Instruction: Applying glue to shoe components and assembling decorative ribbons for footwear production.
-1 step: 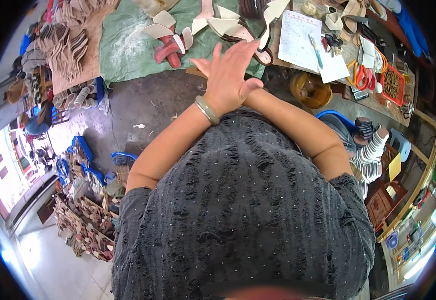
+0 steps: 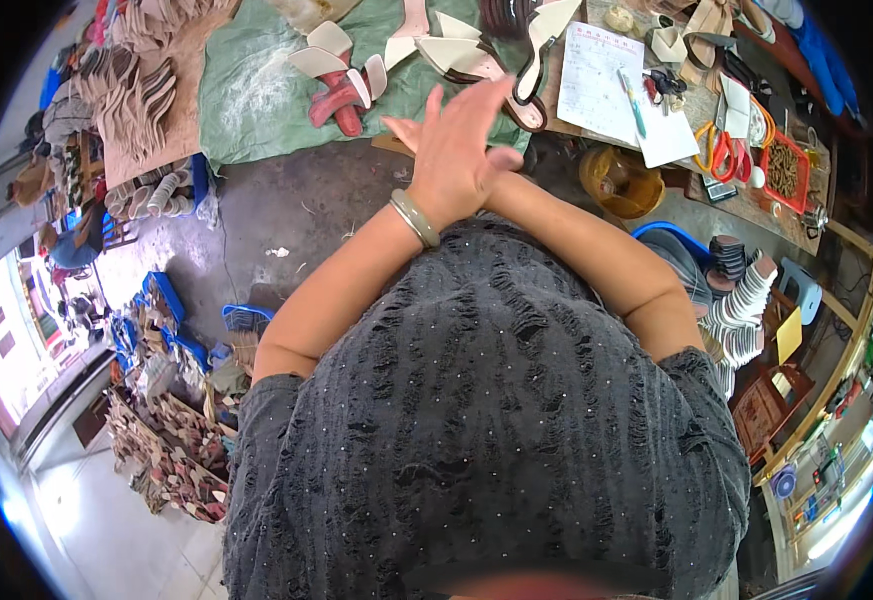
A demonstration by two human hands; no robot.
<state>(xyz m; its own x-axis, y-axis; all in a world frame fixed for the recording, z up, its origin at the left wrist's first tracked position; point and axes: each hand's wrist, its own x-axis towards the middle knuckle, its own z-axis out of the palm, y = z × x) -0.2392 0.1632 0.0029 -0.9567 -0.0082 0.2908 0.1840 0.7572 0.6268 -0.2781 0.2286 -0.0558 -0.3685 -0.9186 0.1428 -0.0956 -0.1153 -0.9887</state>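
Observation:
My left hand [image 2: 453, 150] lies across my right hand [image 2: 402, 132] in front of my chest, at the table's near edge. Its fingers are stretched out and its thumb sticks out to the right; a pale bangle [image 2: 415, 217] circles that wrist. Most of my right hand is hidden beneath, and what looks like its thumb shows at the left. Neither hand seems to hold anything. Just beyond them, on a green cloth [image 2: 246, 100], lie red shoe insoles [image 2: 336, 105] with cream flaps. Dark and pink insoles [image 2: 491, 68] with pointed cream pieces lie near my fingertips.
Right of the cloth are written sheets [image 2: 596, 85], a pen [image 2: 633, 105], scissors with orange-red handles [image 2: 724, 155] and a red basket [image 2: 788, 172]. Stacked curved pieces [image 2: 136, 105] fill the left board. A yellowish bucket [image 2: 621, 183] stands below the table edge.
The fingers of my left hand have shifted slightly, and its thumb has moved a little upward. My arms and the things on the table stay where they were.

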